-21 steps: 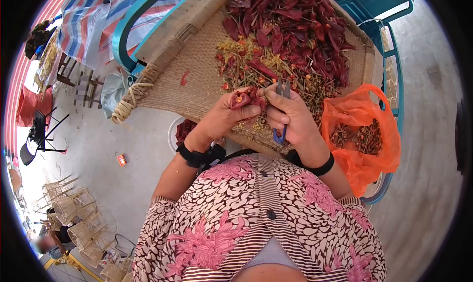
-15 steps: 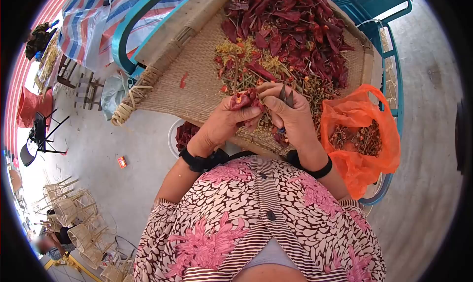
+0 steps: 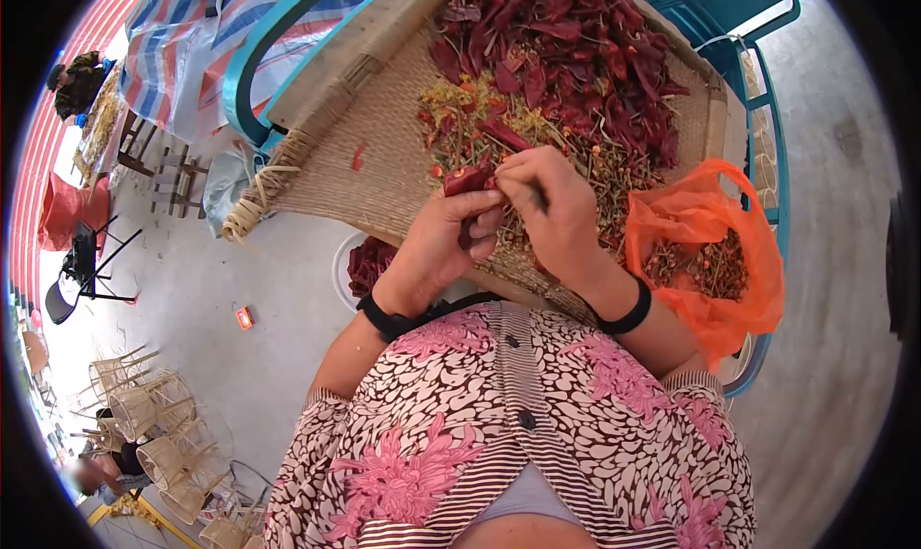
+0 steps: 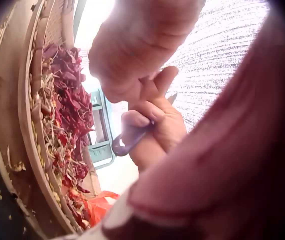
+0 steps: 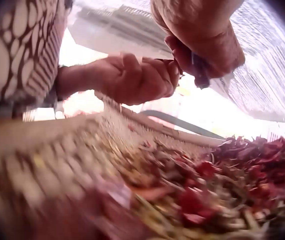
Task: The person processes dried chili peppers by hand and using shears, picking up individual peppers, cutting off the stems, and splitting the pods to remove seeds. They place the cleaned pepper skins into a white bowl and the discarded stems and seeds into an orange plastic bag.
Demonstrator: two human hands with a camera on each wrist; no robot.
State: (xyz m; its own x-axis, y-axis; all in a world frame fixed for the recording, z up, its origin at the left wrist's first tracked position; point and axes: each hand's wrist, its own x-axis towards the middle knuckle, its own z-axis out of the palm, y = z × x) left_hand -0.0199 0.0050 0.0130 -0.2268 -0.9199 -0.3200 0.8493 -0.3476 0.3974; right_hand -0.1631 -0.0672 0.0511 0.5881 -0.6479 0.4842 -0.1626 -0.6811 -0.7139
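In the head view my left hand (image 3: 446, 233) grips a dark red dried chili pepper (image 3: 468, 179) between thumb and fingers. My right hand (image 3: 561, 204) meets it from the right, its thumb and fingertips pinched together at the pepper's end. Tucked in that right hand are small scissors, whose blue handle (image 4: 125, 144) and one blade tip show in the left wrist view; in the head view the hand's back mostly hides them. Both hands are above the near edge of a woven tray (image 3: 326, 180).
A heap of dried red chilies (image 3: 576, 60) covers the tray's far side, with cut stems and yellow seeds (image 3: 460, 98) nearer. An orange plastic bag (image 3: 758, 300) holding stems hangs at the right. A white basin with chilies (image 3: 369, 261) stands on the floor below.
The right hand has turned over, its back now upward, and closed in on the pepper's end. The scissors' blades, visible earlier above that hand, are now hidden in the head view.
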